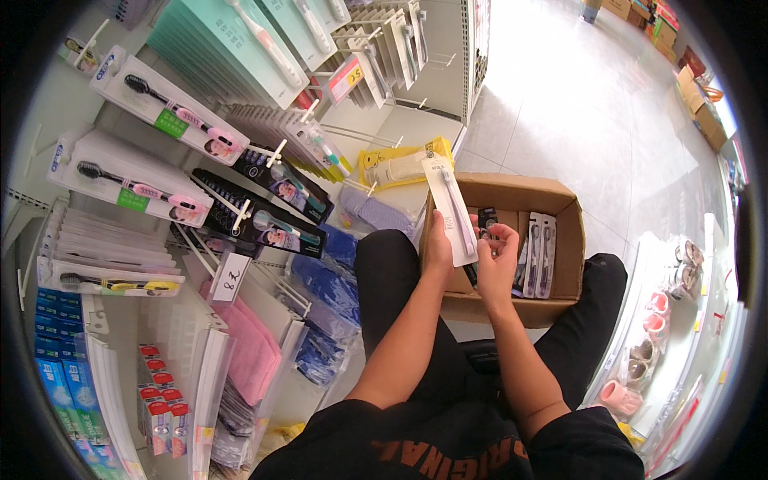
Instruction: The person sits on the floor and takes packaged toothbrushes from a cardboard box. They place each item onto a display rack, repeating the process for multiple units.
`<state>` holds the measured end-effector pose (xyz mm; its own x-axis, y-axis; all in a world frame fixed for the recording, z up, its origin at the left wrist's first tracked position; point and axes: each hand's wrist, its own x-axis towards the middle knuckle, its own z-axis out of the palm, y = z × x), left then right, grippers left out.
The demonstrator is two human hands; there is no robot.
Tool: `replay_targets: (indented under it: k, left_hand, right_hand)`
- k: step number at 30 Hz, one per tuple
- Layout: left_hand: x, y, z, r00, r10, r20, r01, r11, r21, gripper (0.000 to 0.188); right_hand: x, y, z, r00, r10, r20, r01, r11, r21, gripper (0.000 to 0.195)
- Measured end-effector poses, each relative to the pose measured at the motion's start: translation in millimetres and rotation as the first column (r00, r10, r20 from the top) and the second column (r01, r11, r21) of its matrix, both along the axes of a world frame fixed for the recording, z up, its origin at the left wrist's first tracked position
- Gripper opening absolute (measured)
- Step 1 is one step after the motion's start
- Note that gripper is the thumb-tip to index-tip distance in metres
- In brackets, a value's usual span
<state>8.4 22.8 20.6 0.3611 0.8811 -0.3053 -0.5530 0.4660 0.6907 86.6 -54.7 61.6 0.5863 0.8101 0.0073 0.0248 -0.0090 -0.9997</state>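
My left hand [439, 247] grips a toothbrush in a white card-and-blister pack [457, 219], held tilted above an open cardboard box [504, 309]. Its fingers wrap behind the pack, and fingertips show past the right edge. Close by that edge is my right hand [501, 261], fingers half curled and apart, with nothing visible in them. Whether its thumb touches the pack, I cannot tell. Inside the box lie two clear-packed toothbrushes [540, 255] side by side and a dark pack [487, 219], partly hidden by my right hand.
Packaged toothbrushes [168, 114] hang on hooks at left, with a handwritten price card [230, 277] below. A yellow pack [402, 163] and a lavender slipper [378, 210] lie on the lower shelf. My knees [387, 258] flank the box. Another shelf [666, 354] stands at right.
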Motion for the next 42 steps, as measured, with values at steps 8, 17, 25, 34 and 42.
replay_targets:
  k: [8,17,25,34,42]
  left_hand:
    - [-4.8,3.2,-7.2,0.996,0.053,0.078,-0.056,0.998,0.037,0.058]
    - [-5.3,0.0,-1.6,0.983,0.045,0.177,-0.057,0.996,0.067,0.071]
    - [-5.5,0.1,1.6,0.977,0.063,0.205,-0.080,0.994,0.073,0.075]
    - [-1.5,3.5,-7.7,0.976,0.218,0.015,-0.217,0.975,-0.054,0.054]
    - [3.6,-3.9,-15.1,0.907,-0.198,-0.372,0.208,0.978,-0.013,0.024]
  right_hand:
    - [20.4,0.4,-12.4,0.966,0.243,-0.088,-0.258,0.934,-0.247,0.042]
    - [19.9,-0.5,-14.5,0.908,0.349,-0.231,-0.397,0.893,-0.211,0.023]
    - [18.3,-0.2,-18.9,0.920,0.330,-0.212,-0.370,0.909,-0.190,0.020]
    - [13.9,-0.1,-10.4,0.911,0.317,-0.262,-0.326,0.945,0.009,0.019]
    - [11.4,2.5,7.9,0.890,0.193,-0.413,-0.214,0.977,-0.005,0.026]
